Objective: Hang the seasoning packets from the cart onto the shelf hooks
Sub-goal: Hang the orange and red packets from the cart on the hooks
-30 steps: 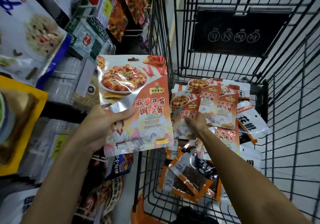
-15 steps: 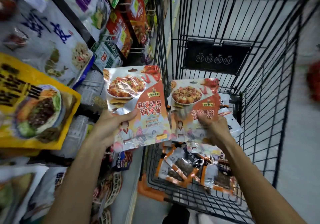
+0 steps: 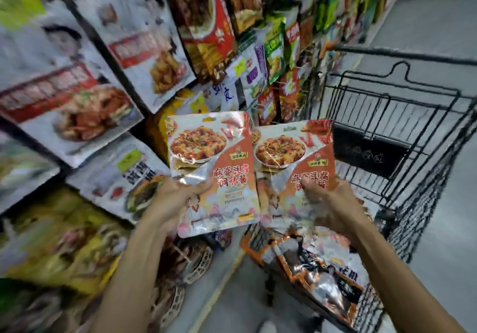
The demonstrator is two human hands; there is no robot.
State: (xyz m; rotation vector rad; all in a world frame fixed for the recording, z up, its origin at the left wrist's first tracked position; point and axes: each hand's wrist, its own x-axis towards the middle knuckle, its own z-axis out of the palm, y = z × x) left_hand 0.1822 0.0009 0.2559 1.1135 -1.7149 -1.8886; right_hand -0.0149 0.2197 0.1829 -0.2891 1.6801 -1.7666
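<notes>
The left thumb lies across the front of the left mapo tofu sauce packet (image 3: 214, 152), with the other fingers curled behind it, so the left hand (image 3: 175, 201) pinches its lower left side. The right hand (image 3: 335, 208) does the same to the right mapo tofu sauce packet (image 3: 289, 157): thumb pressed on the printed face, fingers out of sight behind. Both forearms reach up from below, bare, wrists roughly level.

Each packet is a flat, glossy foil pouch with rounded corners, a hang slot at the top, a picture of a red saucy dish and an orange band of Chinese characters. They stand upright side by side, inner edges meeting between the hands.

Under the right wrist, orange-edged pouches (image 3: 317, 268) with dark contents lie heaped in the black wire shopping cart (image 3: 413, 95), which extends beyond and right of that hand. Left of and above the left hand, shiny hanging shelf packets (image 3: 77, 95) crowd the display, blurred.
</notes>
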